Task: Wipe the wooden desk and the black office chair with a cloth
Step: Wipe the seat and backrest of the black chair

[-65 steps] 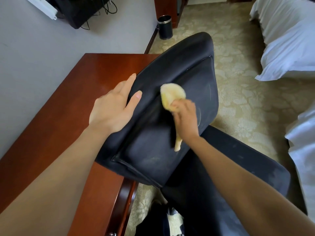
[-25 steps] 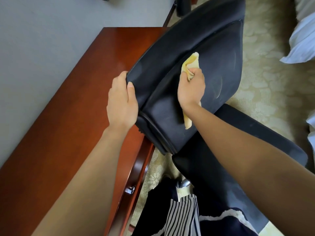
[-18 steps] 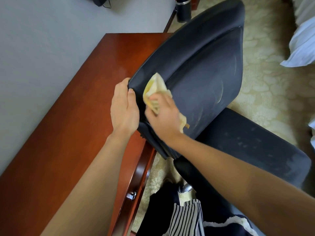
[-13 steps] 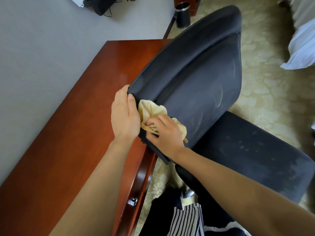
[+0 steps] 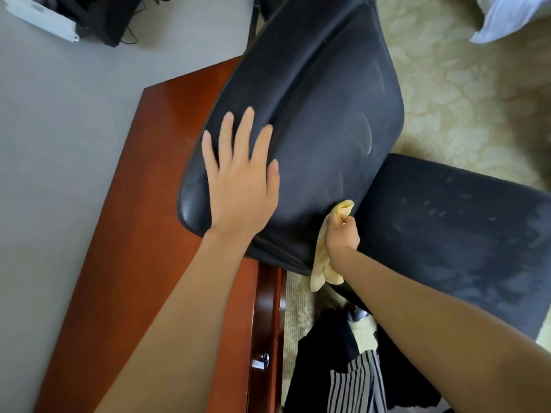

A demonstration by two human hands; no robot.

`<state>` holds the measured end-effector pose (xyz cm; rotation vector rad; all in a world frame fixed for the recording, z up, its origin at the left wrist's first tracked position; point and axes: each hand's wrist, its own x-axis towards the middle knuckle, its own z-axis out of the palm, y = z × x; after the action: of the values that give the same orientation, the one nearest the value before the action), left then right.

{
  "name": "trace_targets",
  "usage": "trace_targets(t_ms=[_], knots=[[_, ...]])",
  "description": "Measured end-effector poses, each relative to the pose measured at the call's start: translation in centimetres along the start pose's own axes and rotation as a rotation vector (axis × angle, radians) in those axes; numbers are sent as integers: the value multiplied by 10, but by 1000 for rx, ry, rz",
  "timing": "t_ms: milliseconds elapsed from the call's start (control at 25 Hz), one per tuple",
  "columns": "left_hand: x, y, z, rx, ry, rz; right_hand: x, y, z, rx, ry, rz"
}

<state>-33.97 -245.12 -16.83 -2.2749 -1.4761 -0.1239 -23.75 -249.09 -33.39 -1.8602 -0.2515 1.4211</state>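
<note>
The black office chair (image 5: 322, 120) leans its backrest over the edge of the red-brown wooden desk (image 5: 143, 234). My left hand (image 5: 241, 180) lies flat on the backrest's near left part, fingers spread, holding nothing. My right hand (image 5: 343, 234) is closed on a yellow cloth (image 5: 323, 263) at the backrest's lower right edge, where it meets the dusty black seat (image 5: 453, 239). Part of the cloth hangs below my fist.
A grey wall runs along the desk's left side. The desk's drawer front with a metal handle (image 5: 262, 360) faces the patterned carpet (image 5: 465, 99). Dark and striped clothing (image 5: 351, 380) lies under the chair. White bedding (image 5: 512, 16) shows at the top right.
My right hand has slid the cloth from the backrest's left edge down to its lower right edge by the seat. My left hand has let go of the edge and now rests flat.
</note>
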Motion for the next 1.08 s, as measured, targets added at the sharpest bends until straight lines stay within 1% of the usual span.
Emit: trace_targets(t_ms=[40,80,160,200,280,400,480,520,560,640,720,800,960,1000,1080], knots=[[11,-1,1,70,-18,29,2,-6,1,29,5,59],[22,-4,1,126,-20,12,3,-14,4,57,28,69],[45,-10,-1,118,-24,-102,-3,-36,10,113,88,4],[54,-12,-1,77,-43,-147,-8,-49,13,139,106,-55],[66,-7,2,30,-100,-171,-17,-83,18,189,120,-206],[67,1,12,95,-117,-161,-27,-129,25,176,98,-520],[65,2,17,140,-94,-153,-26,-136,25,79,108,-713],[64,1,19,161,-81,-149,-22,-132,24,40,118,-770],[64,0,20,181,-66,-144,-16,-123,22,19,135,-788],[63,0,21,208,-48,-134,-4,-95,21,-3,202,-731],[62,0,23,216,-41,-121,7,-68,23,-36,264,-626],[63,-2,24,202,-42,-117,16,-45,24,-37,288,-509],[63,-1,23,181,-40,-108,28,-11,19,7,305,-115],[63,0,24,174,-38,-103,27,-8,18,29,300,-49],[65,0,23,170,-37,-91,21,-12,20,87,311,-23]])
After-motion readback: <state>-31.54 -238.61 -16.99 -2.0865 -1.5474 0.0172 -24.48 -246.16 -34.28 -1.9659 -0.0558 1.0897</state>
